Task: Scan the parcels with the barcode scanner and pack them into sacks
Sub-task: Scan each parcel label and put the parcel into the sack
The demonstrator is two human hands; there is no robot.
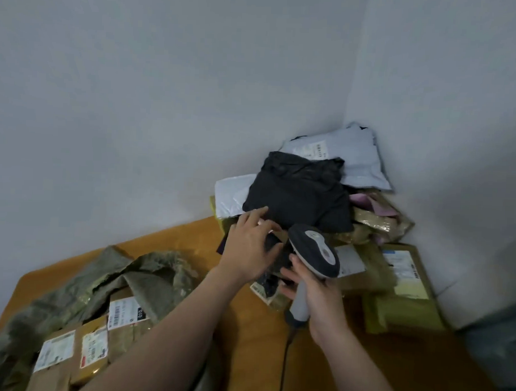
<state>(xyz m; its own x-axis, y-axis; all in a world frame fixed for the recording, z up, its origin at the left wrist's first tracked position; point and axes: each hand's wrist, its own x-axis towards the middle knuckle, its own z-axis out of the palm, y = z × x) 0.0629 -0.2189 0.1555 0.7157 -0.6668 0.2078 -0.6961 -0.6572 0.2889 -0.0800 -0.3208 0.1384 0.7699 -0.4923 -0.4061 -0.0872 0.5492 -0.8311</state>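
A pile of parcels fills the far right corner of the orange table [246, 335]. On top lies a black plastic parcel [300, 194], with a grey mailer [354, 157] behind it and a white one [232, 194] to its left. My left hand [249, 247] reaches into the pile with fingers spread, touching the black parcel's near edge and a small dark packet under it. My right hand [317, 297] grips the handle of the grey and black barcode scanner [315, 250], whose head points toward the pile. An olive sack [107, 280] lies open at the left with labelled brown parcels [93, 344] in its mouth.
Flat cardboard boxes with labels [406, 276] lie at the right, against the wall. The scanner's cable [284, 363] hangs down over the table's near side. White walls meet in a corner behind the pile.
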